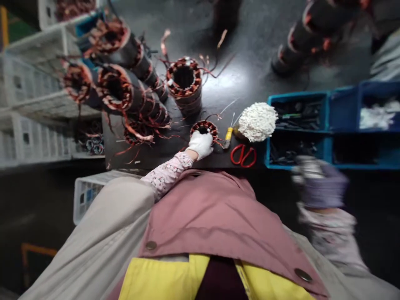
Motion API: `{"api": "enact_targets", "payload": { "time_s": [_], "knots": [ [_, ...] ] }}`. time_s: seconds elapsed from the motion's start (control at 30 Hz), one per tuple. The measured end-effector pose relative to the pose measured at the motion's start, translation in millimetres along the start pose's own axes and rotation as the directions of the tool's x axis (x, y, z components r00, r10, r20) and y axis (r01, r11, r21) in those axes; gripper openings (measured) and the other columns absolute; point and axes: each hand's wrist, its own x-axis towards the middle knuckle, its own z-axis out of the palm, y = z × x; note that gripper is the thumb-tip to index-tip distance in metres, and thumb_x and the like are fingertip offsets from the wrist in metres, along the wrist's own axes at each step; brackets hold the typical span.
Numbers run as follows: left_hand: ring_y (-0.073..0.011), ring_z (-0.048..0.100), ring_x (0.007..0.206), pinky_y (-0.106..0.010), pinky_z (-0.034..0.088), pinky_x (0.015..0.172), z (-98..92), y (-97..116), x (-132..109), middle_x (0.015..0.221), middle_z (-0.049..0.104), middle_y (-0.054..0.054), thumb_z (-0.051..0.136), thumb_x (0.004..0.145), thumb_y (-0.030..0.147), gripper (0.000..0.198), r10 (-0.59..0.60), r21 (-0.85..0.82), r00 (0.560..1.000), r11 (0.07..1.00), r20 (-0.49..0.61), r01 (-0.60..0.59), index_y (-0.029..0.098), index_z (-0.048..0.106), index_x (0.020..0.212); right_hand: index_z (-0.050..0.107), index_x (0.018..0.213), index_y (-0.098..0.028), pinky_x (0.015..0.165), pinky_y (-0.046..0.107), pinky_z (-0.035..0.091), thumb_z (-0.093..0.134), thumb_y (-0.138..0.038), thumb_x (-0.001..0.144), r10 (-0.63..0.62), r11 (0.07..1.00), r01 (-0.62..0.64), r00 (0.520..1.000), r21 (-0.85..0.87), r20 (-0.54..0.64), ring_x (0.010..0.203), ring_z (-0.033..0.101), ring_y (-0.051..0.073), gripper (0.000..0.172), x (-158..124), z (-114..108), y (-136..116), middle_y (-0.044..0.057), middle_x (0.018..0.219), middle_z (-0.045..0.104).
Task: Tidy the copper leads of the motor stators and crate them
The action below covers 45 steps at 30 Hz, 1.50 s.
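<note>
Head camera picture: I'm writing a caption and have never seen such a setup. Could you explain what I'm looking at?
There is no machine at work here, only a person's gloved hands, seen from a camera worn on the head, looking forward and down.

The left hand rests on a small copper-wound ring; whether it grips it, I can't tell. The right hand is blurred, at the near edge of the blue bins; I can't see whether it holds anything.

On the dark table there are also larger copper-wound cylinders, a yellow-handled tool, a round white bundle and red looped handles, probably of scissors.
</note>
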Motion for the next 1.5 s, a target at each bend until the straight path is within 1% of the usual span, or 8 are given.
{"api": "enact_targets", "payload": {
  "time_s": [0.13,0.23,0.33,0.83,1.03,1.13,1.3,1.5],
  "knots": [
    [-0.0328,0.066,0.116,-0.043,0.042,0.105,-1.5,-1,-8,0.121,0.073,-0.019,0.058,0.091,0.039,0.045,0.012,0.151,1.000,0.988,0.022,-0.015,0.009,0.062,0.125,0.069,0.093,-0.021,0.044,0.023,0.038,0.081,-0.052,0.059,0.299,0.838,-0.409,0.898,0.362,0.323,0.049,0.051,0.009,0.048,-46,99,8,0.000,0.067,0.065],
    [-0.0326,0.068,0.111,-0.043,0.042,0.100,-2.5,0,-11,0.117,0.073,-0.019,0.053,0.094,0.042,0.045,0.012,0.199,0.999,0.980,0.037,-0.020,0.009,0.061,0.123,0.066,0.095,-0.020,0.042,0.019,0.035,0.078,-0.056,0.058,0.336,0.760,-0.475,0.871,0.444,0.358,0.046,0.048,0.007,0.053,-55,150,8,-0.003,0.066,0.062],
    [-0.0310,0.070,0.104,-0.043,0.042,0.096,-3.2,-1,-10,0.116,0.073,-0.019,0.051,0.095,0.044,0.046,0.009,0.214,0.998,0.977,0.057,-0.021,0.008,0.060,0.123,0.065,0.095,-0.020,0.041,0.019,0.034,0.074,-0.060,0.065,0.331,0.760,-0.472,0.873,0.446,0.359,0.047,0.048,0.007,0.051,-54,170,10,-0.002,0.069,0.063],
    [-0.0306,0.070,0.102,-0.043,0.039,0.095,3.6,-8,-8,0.114,0.073,-0.019,0.050,0.096,0.044,0.046,0.070,0.199,0.997,0.977,0.031,-0.075,0.009,0.059,0.123,0.077,0.101,-0.014,0.040,0.022,0.041,0.071,-0.046,0.081,0.228,0.907,-0.332,0.905,0.260,0.360,0.041,0.050,0.010,0.038,-38,179,-12,-0.001,0.055,0.062],
    [-0.0306,0.069,0.103,-0.043,0.038,0.096,5.9,-19,-17,0.111,0.074,-0.018,0.050,0.095,0.041,0.046,0.153,0.229,0.985,0.959,0.080,-0.167,0.008,0.059,0.126,0.078,0.097,-0.015,0.043,0.023,0.045,0.061,-0.044,0.092,0.331,0.918,-0.382,0.886,0.106,0.326,0.040,0.054,0.012,0.033,-38,150,23,0.001,0.054,0.065],
    [-0.0301,0.069,0.103,-0.042,0.038,0.096,7.1,-25,-22,0.111,0.074,-0.016,0.049,0.096,0.042,0.047,0.163,0.249,0.982,0.951,0.097,-0.182,0.009,0.058,0.127,0.080,0.095,-0.018,0.058,0.026,0.055,0.065,-0.028,0.089,0.282,0.959,-0.246,0.854,-0.139,0.437,0.054,0.067,0.016,0.019,-31,158,38,0.005,0.076,0.077],
    [-0.0301,0.070,0.101,-0.042,0.039,0.095,7.1,-27,-25,0.110,0.074,-0.017,0.048,0.096,0.046,0.047,0.124,0.283,0.988,0.948,0.094,-0.146,0.010,0.061,0.123,0.078,0.117,-0.020,0.096,0.032,0.055,0.059,-0.026,0.094,0.104,0.920,0.130,0.830,-0.371,0.548,0.106,0.074,0.024,0.031,-14,188,35,0.008,0.114,0.078],
    [-0.0291,0.070,0.100,-0.041,0.040,0.094,5.7,-27,-24,0.110,0.074,-0.016,0.049,0.096,0.046,0.047,0.123,0.275,0.986,0.950,0.110,-0.149,0.011,0.060,0.125,0.074,0.126,-0.016,0.095,0.033,0.051,0.051,-0.030,0.099,0.128,0.802,0.315,0.739,-0.507,0.662,0.112,0.072,0.028,0.039,-2,180,25,0.013,0.117,0.077]
  ]
}}
